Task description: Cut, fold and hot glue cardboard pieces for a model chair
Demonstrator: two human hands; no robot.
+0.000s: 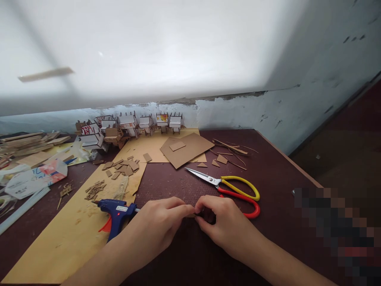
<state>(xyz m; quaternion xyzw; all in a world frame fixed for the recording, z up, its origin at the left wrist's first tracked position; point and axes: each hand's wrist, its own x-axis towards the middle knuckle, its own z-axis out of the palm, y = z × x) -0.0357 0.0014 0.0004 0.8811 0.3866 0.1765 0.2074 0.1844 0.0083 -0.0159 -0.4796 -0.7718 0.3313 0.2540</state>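
My left hand (163, 218) and my right hand (222, 218) meet above the table near its front. Between their fingertips is a small cardboard piece (189, 216), of which only a thin tan edge shows. The right thumb and index finger pinch its end; the left fingers close over its other side, their grip partly hidden. Just beyond the right hand lie scissors (212, 179) with one yellow and one red handle, blades apart. A blue glue gun (119, 212) with an orange trigger and a lit red light rests left of my left hand, partly behind the forearm.
A brown cardboard sheet (190, 153), thin strips (229, 146) and small cut pieces (126, 169) lie on yellow board (74, 230) and the table. Several miniature cardboard chairs (145, 124) stand along the wall. Stacked scraps (26, 145) and glue sticks (25, 210) occupy the left.
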